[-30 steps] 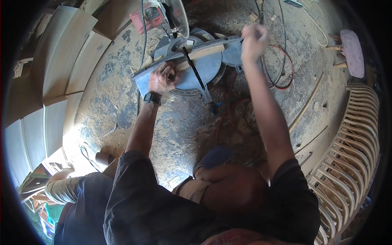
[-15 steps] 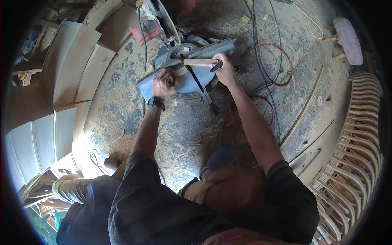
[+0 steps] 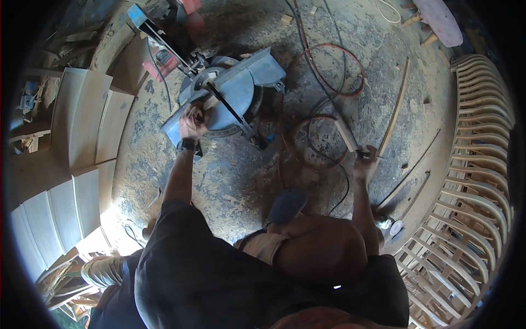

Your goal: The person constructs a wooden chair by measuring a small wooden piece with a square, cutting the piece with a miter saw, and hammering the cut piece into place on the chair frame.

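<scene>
On the left side of the mitre saw's grey table [image 3: 233, 93], my left hand [image 3: 194, 120] curls closed around a short piece of wood [image 3: 210, 102]. The wood's end reaches toward the dark slot of the table, and my fingers hide the rest. Out to the right over the floor, my right hand [image 3: 366, 162] is closed on a pale wooden strip [image 3: 345, 136], which points up and to the left. A thin dark thing, too small to name, also shows at those fingers. The saw head [image 3: 164, 46] stands raised behind the table.
Red and black hoses [image 3: 361, 71] loop over the dusty floor right of the saw. Wooden panels [image 3: 82, 120] stand at the left. Many curved slats [image 3: 482, 164] line the right side, with a long wooden strip [image 3: 395, 109] nearer. A padded stool [image 3: 441, 22] lies far right.
My right hand has moved from the saw table out to the right and nearer me, carrying the wooden strip. My left hand stays on the saw. The whole view has shifted.
</scene>
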Available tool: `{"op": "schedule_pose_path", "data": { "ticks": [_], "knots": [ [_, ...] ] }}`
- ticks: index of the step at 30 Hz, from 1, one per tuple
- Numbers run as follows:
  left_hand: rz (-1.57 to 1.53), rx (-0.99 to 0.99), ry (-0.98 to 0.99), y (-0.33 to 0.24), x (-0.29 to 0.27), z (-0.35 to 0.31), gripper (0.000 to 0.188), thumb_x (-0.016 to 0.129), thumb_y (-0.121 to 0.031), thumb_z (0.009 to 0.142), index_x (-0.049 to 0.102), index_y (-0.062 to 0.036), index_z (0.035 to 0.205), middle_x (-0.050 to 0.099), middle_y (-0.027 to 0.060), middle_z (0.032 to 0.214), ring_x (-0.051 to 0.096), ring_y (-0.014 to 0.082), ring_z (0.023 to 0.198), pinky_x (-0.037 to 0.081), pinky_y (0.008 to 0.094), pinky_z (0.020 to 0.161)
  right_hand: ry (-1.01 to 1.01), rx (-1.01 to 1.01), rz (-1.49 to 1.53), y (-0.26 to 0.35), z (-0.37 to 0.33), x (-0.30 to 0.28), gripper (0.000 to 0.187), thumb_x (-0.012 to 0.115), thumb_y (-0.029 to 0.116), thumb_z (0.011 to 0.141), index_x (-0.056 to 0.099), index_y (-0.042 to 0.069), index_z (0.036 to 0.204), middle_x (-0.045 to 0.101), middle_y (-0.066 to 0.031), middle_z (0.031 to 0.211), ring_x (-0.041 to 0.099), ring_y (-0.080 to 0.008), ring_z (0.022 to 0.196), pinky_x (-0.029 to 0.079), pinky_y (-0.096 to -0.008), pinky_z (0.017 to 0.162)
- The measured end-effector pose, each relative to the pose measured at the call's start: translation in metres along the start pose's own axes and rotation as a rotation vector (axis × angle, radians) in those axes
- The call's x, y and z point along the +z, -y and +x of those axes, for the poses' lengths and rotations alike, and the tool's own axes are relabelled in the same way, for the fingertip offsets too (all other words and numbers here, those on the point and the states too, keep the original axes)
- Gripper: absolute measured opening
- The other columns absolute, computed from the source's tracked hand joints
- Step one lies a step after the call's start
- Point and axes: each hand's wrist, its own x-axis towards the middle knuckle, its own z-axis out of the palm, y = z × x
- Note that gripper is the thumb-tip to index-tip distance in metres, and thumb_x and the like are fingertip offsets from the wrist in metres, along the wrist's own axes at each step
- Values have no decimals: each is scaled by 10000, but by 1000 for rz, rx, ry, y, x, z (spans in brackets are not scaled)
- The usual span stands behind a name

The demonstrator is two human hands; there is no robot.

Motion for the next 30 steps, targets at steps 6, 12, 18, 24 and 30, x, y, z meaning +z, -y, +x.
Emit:
{"op": "schedule_pose_path", "data": {
  "ticks": [6,12,18,24,30],
  "knots": [
    [150,25,25,1,0,-2,292,774,-277,849,604,-59,753,670,93,921,649,342,759,510,436,678,189,396,216,-31,-8,-96,223,578,273,1073,626,61,1125,679,-97,911,634,-169,796,494,-334,678],
    [317,20,-11,10,0,-1,226,734,-245,884,644,-68,775,698,110,939,676,347,806,531,449,710,203,-132,-119,-52,-35,-146,275,517,297,1096,640,54,1060,640,-109,887,614,-255,776,505,-393,729],
    [143,60,-76,-58,27,-44,89,699,-121,913,658,-48,884,700,130,897,668,328,766,529,422,682,251,-45,4,-45,-99,-227,88,570,74,1028,631,12,1016,640,-155,1021,648,-323,863,523,-396,802],
    [-729,-276,459,-282,123,-137,164,748,-151,941,662,-17,907,685,24,920,611,103,846,492,285,768,246,199,107,-35,-169,-297,122,622,118,1003,664,38,1085,705,-127,915,713,-251,898,543,-364,816],
    [-1192,22,1276,-506,165,-180,192,722,-68,965,543,-51,1031,663,54,1084,587,75,965,479,255,870,223,329,370,-31,-224,-343,468,671,319,1014,579,38,1376,679,-176,1280,651,-292,1205,500,-417,1045]
  ]
}}
